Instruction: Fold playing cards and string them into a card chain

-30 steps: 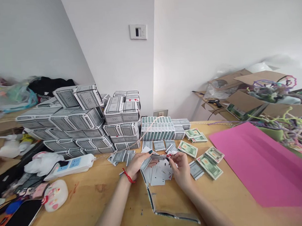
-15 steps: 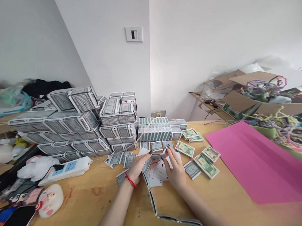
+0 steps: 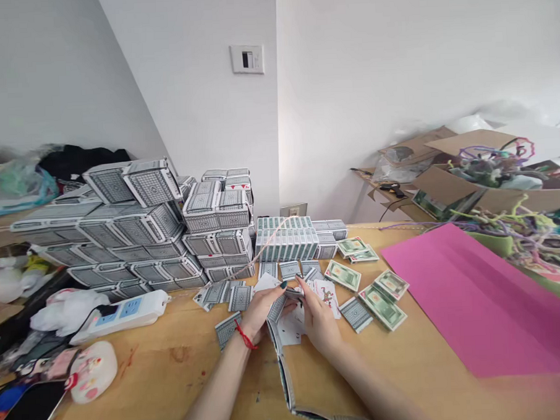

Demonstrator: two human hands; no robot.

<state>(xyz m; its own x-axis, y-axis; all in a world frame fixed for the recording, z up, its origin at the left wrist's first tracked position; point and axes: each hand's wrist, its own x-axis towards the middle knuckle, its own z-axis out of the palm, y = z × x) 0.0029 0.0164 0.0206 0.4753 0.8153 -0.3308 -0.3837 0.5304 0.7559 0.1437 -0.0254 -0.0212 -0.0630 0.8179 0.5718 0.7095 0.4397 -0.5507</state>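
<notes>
A long strip of joined playing cards (image 3: pixel 285 374) bends from between the hands down toward the near table edge. My left hand (image 3: pixel 261 311), with a red string at the wrist, grips the strip's upper end, fingers closed on it. Pressed against the same end from the right is my right hand (image 3: pixel 318 320), its fingertips pinching the card edge. White card faces (image 3: pixel 292 330) lie below and between the hands. A joker card (image 3: pixel 329 296) shows just right of my right hand. Face-down grey cards (image 3: pixel 241 297) are spread behind and left of the hands.
Stacked card-covered blocks (image 3: pixel 146 225) rise at the left back. Green card boxes (image 3: pixel 382 304) sit right of the hands, beside a pink sheet (image 3: pixel 488 306). A power strip (image 3: pixel 127 312) and a phone (image 3: pixel 31 413) are at left; an open carton (image 3: pixel 497 197) is at right.
My right hand has moved left and closed on the strip's end beside my left hand. The joker card has come into view. The view has shifted slightly.
</notes>
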